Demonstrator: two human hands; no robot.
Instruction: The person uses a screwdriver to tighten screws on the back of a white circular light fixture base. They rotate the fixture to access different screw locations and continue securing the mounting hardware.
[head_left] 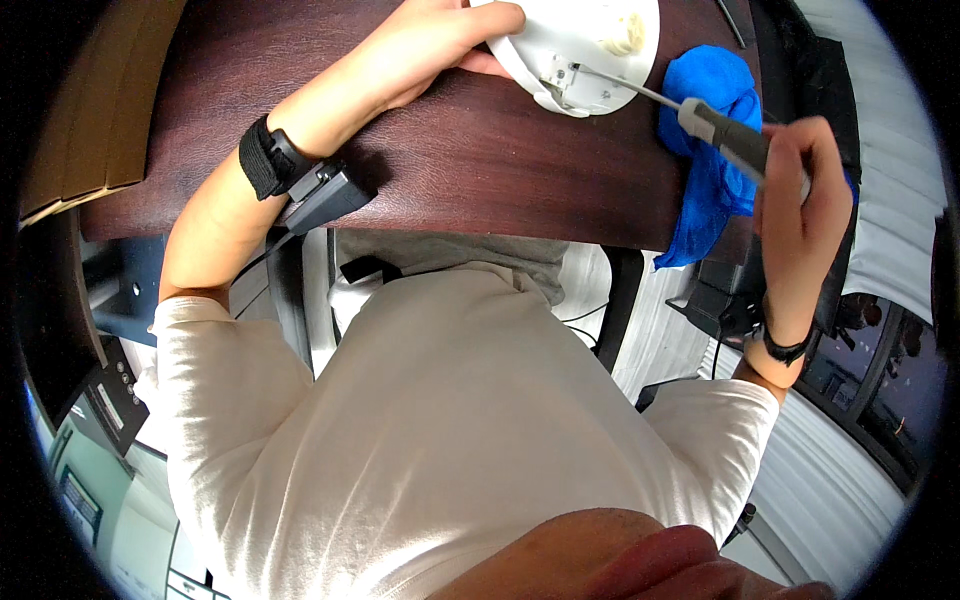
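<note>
A round white plastic housing (540,40) is tilted up at the far edge of the view, with a small metal bracket on its near side and a pale coil of cord inside. My left hand (450,40) grips its left rim, thumb on top and fingers underneath. In my right hand (803,185) is a screwdriver (725,135) with a grey and dark handle, held between thumb and fingers. Its thin shaft points left, and the tip meets or nearly meets the bracket. A crumpled blue cloth (705,90) lies below the screwdriver.
The dark brown tabletop (450,180) spans the far half. A cardboard box (100,100) stands at its left. A small black device (325,200) with a cable sits by my left wrist at the near edge. A thin dark rod (731,22) lies at the far right.
</note>
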